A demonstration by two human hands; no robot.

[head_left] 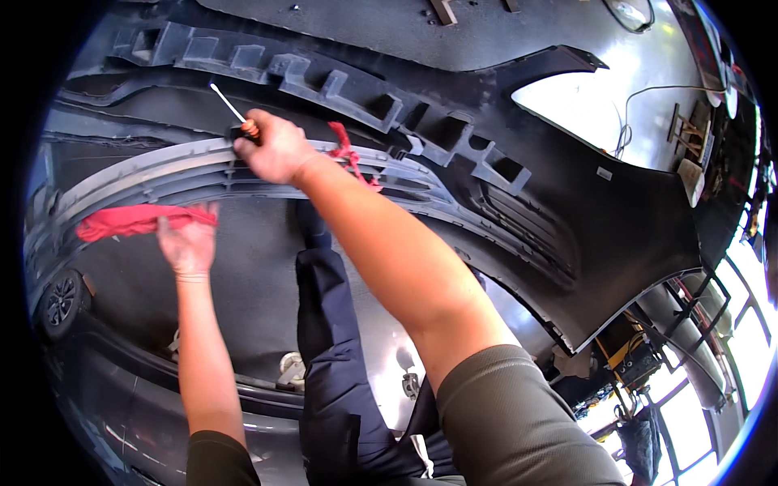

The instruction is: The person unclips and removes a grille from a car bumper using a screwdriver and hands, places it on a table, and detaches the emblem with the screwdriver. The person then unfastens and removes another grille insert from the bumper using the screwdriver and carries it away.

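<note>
My right hand (pixel 277 150) is closed round the orange and black handle of a screwdriver (pixel 227 102). Its bright shaft points up and left, over the far side of a grey slatted grille (pixel 174 168). This grille is part of a large black car bumper cover (pixel 640 235). My left hand (pixel 189 245), a little blurred, is at the right end of a bunched red cloth (pixel 121 221) along the grille's near edge. Its fingers appear closed on the cloth, partly hidden by it. A second red cloth strip (pixel 347 152) is knotted at the grille, just beyond my right forearm.
A ribbed black bumper support (pixel 324 85) runs along the cover's far side. Below lie the grey floor (pixel 251 292) and my trouser leg (pixel 328 324). A dark car (pixel 162 389) with a wheel (pixel 61 301) stands at the near left. Racks with parts (pixel 689 356) are at the right.
</note>
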